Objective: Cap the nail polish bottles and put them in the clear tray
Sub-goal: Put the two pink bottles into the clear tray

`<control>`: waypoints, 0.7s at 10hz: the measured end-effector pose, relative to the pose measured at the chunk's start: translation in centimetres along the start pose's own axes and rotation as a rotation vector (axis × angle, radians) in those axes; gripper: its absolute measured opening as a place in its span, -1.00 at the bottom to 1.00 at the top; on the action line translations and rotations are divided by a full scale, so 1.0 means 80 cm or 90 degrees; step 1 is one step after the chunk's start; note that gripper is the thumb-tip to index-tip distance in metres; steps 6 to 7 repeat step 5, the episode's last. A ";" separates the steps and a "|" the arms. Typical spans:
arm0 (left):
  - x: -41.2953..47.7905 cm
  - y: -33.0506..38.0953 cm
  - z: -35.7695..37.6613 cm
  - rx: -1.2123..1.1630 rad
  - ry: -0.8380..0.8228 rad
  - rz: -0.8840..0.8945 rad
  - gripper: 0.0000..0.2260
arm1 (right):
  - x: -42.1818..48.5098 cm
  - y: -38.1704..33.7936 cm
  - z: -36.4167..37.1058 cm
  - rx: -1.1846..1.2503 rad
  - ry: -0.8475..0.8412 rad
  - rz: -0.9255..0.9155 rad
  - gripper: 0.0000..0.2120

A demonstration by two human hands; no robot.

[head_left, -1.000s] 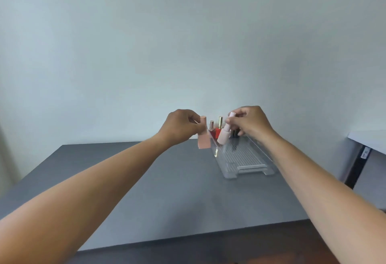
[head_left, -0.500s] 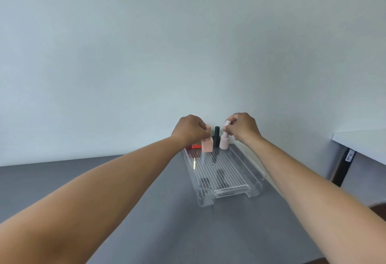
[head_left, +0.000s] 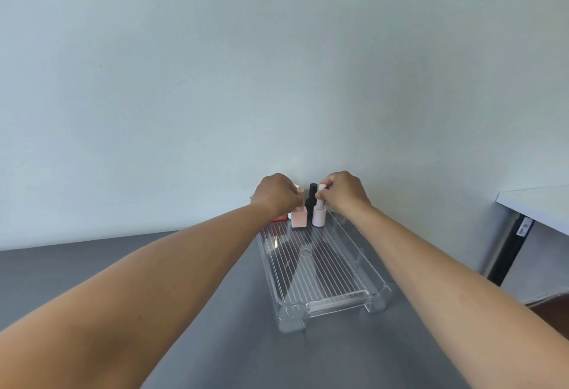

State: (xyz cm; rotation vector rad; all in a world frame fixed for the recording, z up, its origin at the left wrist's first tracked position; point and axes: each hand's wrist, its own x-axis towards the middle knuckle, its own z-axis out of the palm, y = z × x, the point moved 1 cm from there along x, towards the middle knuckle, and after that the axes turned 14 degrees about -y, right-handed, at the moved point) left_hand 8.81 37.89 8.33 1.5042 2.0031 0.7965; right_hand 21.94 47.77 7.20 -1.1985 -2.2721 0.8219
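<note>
"Hands first: what are they gripping?"
"The left hand (head_left: 277, 196) is pinching the cap of the peach square bottle (head_left: 299, 219); the right hand (head_left: 345, 193) is pinching the cap of the pale pink round bottle (head_left: 319, 217). Both capped bottles are standing upright at the far end of the clear tray (head_left: 335, 297) on the grey counter (head_left: 215, 342)."
"Changed since a second ago?"
"Then both were being held up, the pale one tilting; now they are resting on the ribbed floor."
"Anything hidden?"
"A black bottle (head_left: 311, 200) is showing between them, behind; a red item (head_left: 278, 218) is hiding mostly behind the left wrist."
</note>
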 end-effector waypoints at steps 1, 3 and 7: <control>0.002 -0.003 0.004 -0.014 -0.002 -0.004 -0.91 | 0.003 0.001 0.001 -0.001 0.001 -0.002 -0.94; 0.003 -0.004 0.004 -0.025 -0.005 -0.003 -0.90 | 0.000 -0.003 0.000 -0.007 -0.003 -0.005 -0.89; -0.001 -0.001 -0.004 0.005 0.014 -0.001 -0.82 | -0.003 -0.005 -0.002 -0.018 0.000 0.017 -0.65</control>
